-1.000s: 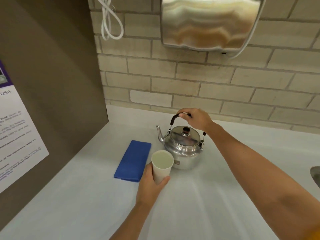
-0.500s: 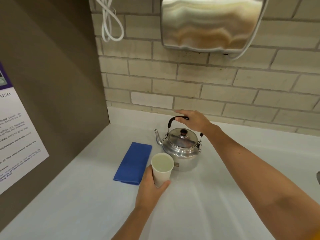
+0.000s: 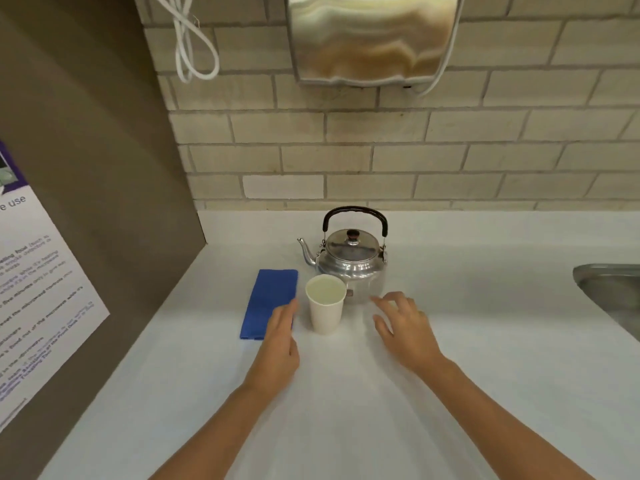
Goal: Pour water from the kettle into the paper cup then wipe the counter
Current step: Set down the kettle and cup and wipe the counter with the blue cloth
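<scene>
A shiny metal kettle (image 3: pixel 351 263) with a black handle stands upright on the white counter (image 3: pixel 485 358), spout to the left. Just in front of it stands a white paper cup (image 3: pixel 325 311) with water in it. A folded blue cloth (image 3: pixel 268 301) lies flat left of the cup. My left hand (image 3: pixel 280 341) hovers open just left of the cup, over the cloth's near right corner, not touching the cup. My right hand (image 3: pixel 405 329) is open with fingers spread, right of the cup and in front of the kettle, holding nothing.
A brown side panel (image 3: pixel 104 168) with a printed notice (image 3: pixel 38 292) closes the left. The brick wall (image 3: pixel 381 150) behind carries a metal dispenser (image 3: pixel 372 39) and a looped white cord (image 3: pixel 192 39). A steel sink rim (image 3: pixel 609 289) shows at the right edge.
My right hand let go of the kettle handle and drew back toward me. My left hand released the cup, which now stands alone on the counter.
</scene>
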### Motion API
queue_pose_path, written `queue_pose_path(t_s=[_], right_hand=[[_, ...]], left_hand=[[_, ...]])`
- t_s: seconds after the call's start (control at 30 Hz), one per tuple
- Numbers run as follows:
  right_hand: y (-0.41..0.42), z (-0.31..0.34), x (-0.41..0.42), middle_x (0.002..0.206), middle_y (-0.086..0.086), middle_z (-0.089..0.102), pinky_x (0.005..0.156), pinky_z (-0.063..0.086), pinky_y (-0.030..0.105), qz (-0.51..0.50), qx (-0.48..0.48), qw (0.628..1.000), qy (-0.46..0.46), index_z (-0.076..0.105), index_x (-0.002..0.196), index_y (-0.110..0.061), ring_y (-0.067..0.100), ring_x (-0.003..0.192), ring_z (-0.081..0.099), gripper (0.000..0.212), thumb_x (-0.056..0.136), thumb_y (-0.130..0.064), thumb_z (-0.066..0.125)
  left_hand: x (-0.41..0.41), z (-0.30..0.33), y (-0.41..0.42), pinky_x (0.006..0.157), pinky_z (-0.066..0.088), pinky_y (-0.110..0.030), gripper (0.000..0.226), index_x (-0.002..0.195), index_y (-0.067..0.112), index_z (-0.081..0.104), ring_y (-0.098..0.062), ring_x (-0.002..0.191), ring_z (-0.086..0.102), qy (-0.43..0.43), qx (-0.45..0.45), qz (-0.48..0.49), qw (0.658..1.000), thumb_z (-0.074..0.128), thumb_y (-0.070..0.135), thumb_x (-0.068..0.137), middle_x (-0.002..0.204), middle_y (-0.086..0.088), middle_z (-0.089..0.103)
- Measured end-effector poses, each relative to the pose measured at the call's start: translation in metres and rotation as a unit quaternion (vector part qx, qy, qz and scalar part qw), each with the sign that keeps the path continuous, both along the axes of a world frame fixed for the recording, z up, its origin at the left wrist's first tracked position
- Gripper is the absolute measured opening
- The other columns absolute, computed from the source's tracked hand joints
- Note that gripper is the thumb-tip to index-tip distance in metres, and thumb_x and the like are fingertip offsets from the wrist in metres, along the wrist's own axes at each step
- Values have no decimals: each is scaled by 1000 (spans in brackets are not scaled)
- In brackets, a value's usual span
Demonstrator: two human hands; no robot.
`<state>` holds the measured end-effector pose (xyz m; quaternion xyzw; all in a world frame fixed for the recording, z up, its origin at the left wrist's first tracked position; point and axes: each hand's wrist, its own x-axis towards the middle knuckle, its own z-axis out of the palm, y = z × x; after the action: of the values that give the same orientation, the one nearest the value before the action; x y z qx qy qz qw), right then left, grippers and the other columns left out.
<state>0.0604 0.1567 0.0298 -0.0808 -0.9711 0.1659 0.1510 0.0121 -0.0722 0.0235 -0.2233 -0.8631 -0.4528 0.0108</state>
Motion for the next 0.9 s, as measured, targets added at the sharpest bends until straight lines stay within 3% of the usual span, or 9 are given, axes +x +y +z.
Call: queue_pose_path(t_s=[0.1, 0.2, 0.33, 0.4, 0.57, 0.7, 0.9], right_hand=[[11, -26, 28, 146, -3, 36, 105, 30, 48, -69, 47, 995, -59, 44, 132, -37, 20, 138, 26, 38, 95, -39, 38], [25, -38, 41, 152, -8, 26, 110, 20, 52, -129, 56, 985, -103, 35, 135, -46, 21, 143, 14, 40, 95, -45, 31], [28, -44, 41, 154, -10, 22, 113, 12, 51, -138, 46, 983, -109, 29, 137, -48, 21, 143, 12, 42, 95, -46, 29], [30, -47, 40, 154, -10, 21, 114, 11, 51, -140, 46, 983, -108, 27, 137, -49, 20, 144, 11, 43, 95, -48, 28], [30, -46, 39, 153, -10, 22, 114, 10, 51, -143, 50, 982, -116, 27, 137, -49, 20, 143, 11, 44, 94, -50, 29], [29, -45, 39, 153, -8, 23, 114, 12, 53, -143, 50, 981, -119, 28, 138, -48, 22, 143, 13, 44, 94, -50, 30], [27, -45, 40, 154, -3, 23, 113, 11, 56, -135, 47, 982, -121, 28, 139, -42, 25, 143, 12, 44, 95, -47, 27]], left_hand=[[-41, 10, -11, 111, 30, -29, 51, 139, 8, 35, -22, 128, 42, 55, -44, 22, 997, 36, -7, 90, 141, -7, 40], [-95, 10, -8, 108, 31, -31, 41, 133, 1, 40, -28, 127, 41, 89, -153, 31, 984, 35, 2, 93, 139, -15, 42], [-140, -11, 11, 117, 16, -38, 45, 141, 4, 28, -30, 141, 19, 16, -280, 21, 960, 23, 20, 99, 152, -16, 24], [-146, -28, 17, 119, 10, -40, 48, 145, 12, 20, -29, 144, 11, 32, -318, 28, 947, 20, 25, 99, 156, -12, 16], [-141, -36, 4, 120, 6, -38, 49, 146, 16, 18, -25, 145, 9, 66, -318, 0, 946, 22, 23, 97, 158, -7, 13], [-117, -39, -37, 118, 13, -41, 49, 145, 17, 26, -27, 143, 17, 110, -322, -38, 939, 24, 23, 96, 156, -6, 21], [-48, -34, -52, 115, 16, -47, 50, 145, 17, 22, -32, 143, 16, 78, -356, 90, 927, 25, 23, 96, 156, -9, 20]])
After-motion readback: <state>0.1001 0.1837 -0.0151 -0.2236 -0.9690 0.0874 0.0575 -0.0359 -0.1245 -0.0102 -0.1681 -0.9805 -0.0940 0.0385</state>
